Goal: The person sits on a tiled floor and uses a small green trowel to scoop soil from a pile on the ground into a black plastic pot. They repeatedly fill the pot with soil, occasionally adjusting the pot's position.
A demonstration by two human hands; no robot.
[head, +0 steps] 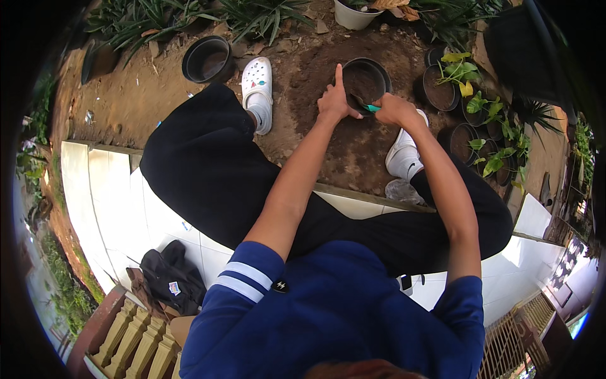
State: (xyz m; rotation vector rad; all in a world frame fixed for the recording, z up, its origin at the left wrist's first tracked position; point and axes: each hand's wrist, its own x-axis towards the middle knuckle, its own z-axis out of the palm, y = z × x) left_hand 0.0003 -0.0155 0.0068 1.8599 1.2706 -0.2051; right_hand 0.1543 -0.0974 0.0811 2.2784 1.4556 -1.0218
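A black plastic plant pot stands on the dark soil between my feet, with brown soil inside it. My left hand grips the pot's left rim, its index finger stretched up along the edge and its thumb at the near side. In my right hand is a small garden trowel with a green handle. The trowel's blade reaches over the near right rim into the pot; its tip is at the soil, partly hard to make out.
Another black pot stands left of my white clog. Potted leafy plants line the right side, and a white pot stands at the back. A crumpled clear plastic bag lies near my right foot, by the tiled ledge.
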